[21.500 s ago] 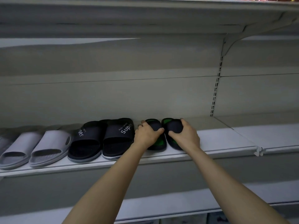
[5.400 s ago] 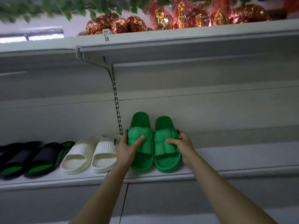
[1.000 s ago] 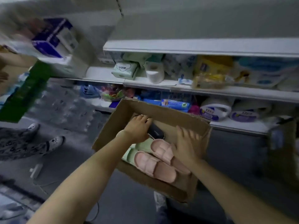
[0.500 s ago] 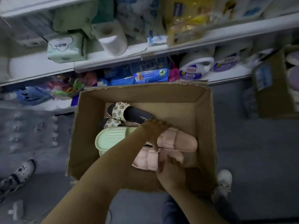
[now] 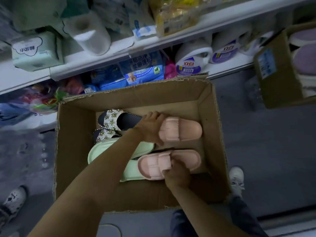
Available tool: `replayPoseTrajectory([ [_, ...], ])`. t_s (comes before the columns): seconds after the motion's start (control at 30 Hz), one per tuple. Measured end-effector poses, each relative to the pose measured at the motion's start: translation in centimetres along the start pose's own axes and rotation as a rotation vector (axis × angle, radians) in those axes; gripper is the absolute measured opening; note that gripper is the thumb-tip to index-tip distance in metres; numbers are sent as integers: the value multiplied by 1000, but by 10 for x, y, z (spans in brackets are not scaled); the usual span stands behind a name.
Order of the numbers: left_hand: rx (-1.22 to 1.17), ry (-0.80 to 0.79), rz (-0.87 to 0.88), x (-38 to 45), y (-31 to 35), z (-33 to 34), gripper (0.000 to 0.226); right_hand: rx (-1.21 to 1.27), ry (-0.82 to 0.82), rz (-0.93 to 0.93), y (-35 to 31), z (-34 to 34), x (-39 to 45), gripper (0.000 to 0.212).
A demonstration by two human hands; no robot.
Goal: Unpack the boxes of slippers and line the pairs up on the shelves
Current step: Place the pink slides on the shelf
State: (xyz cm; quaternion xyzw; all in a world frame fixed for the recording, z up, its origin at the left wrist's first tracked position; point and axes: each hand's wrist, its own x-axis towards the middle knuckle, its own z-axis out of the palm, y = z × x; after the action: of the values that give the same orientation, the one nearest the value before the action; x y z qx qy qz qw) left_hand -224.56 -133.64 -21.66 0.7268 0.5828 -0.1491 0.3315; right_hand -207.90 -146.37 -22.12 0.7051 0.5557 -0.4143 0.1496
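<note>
Presently we record one open cardboard box (image 5: 213, 130) on the floor, standing just in front of the lower shelves (image 5: 171, 43).

Contents of the box:
- Far pink slipper (image 5: 186, 130), ruffled strap, lying on its sole toward the right wall. Our left hand (image 5: 150, 128) grips it at the strap end, thumb curled along the near edge and fingers over the far edge.
- Near pink slipper (image 5: 153, 164), same pattern, lying parallel to the first and a little apart from it. Our right hand (image 5: 177, 175) pinches its strap, fingers curled round the ruffle.
- Pale green slippers (image 5: 100, 151), partly under our left forearm and under the near pink slipper; we cannot tell how they sit against each other.
- Dark beaded slippers (image 5: 111, 120), decorated straps, at the far left of the box behind the green ones.

Surroundings:
- Second cardboard box (image 5: 277, 72) to the right, well apart, with lilac items inside, too blurred to name.
- Upper shelf: a paper roll (image 5: 90, 36), a pale green tissue pack (image 5: 34, 52), and a yellow packet (image 5: 172, 12).
- Lower shelf: two white jugs with purple labels (image 5: 189, 64), a blue wipes pack (image 5: 142, 69).
- A white shoe (image 5: 236, 177) at the box's near right corner, and a patterned shoe (image 5: 13, 199) on the floor at far left.
</note>
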Motion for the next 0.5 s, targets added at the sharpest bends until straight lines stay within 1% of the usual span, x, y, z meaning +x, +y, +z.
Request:
replayPoseTrajectory([
  [0.03,-48,46,-30,-3,-4,-6,117,-43,38,-32,1,-7,2,48],
  [0.13,-152,213,-104,-16,-18,-16,119,-152,60,-146,-3,-25,5,56],
  [0.27,-224,397,-210,-37,-25,-6,123,-352,116,-341,-17,-58,26,45],
  [0.3,-234,418,-237,-40,-25,0,123,-399,120,-379,-20,-68,33,47],
  [0.37,-232,403,-287,-40,-21,10,122,-458,116,-406,-25,-85,44,51],
  [0.43,-205,376,-320,-36,-16,20,122,-408,146,-387,-24,-91,47,53],
  [0.47,-199,383,-332,-34,-15,24,122,-325,183,-371,-21,-89,45,54],
  [0.5,-197,393,-341,-32,-15,27,124,-191,245,-335,-19,-84,41,57],
])
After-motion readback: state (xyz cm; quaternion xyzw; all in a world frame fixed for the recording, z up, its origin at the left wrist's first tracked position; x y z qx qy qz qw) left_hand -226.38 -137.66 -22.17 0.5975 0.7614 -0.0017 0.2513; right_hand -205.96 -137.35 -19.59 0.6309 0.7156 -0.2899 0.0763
